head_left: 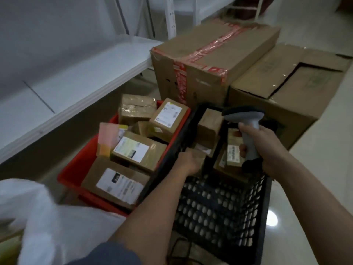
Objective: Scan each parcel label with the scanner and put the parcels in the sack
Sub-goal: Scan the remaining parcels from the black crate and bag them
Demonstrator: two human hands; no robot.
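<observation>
- Brown cardboard hides most of what the left hand [188, 163] is doing. It reaches down into the black crate [221, 205] and its fingers go out of sight behind a small brown parcel [198, 156]. I cannot tell if the fingers are open or closed on it.
- The right hand [267, 148] is wrapped tight around the handle of the grey scanner [246, 121]. The scanner head sticks up above the hand and points away from the person.
- Just left of the right hand, a parcel with a barcode label [233, 152] sits in the black crate. The writing on it is too blurry to read.
- More brown parcels lie deeper in the black crate beyond both hands. They are dark and hard to make out.
- To the left of the left hand is a red crate [76, 169] full of brown parcels with white labels [122, 185]. The labels are too blurry to read.
- The white sack [47, 217] is near the left arm, at the bottom left. The edge of the picture cuts it off.
- Beyond the hands, two big cardboard boxes [214, 60] stand on the floor, one with red tape.
- The floor [315, 188] is pale and shiny, with a bright spot of light on it.
- A white shelf [66, 88] runs along far to the left of the hands.
</observation>
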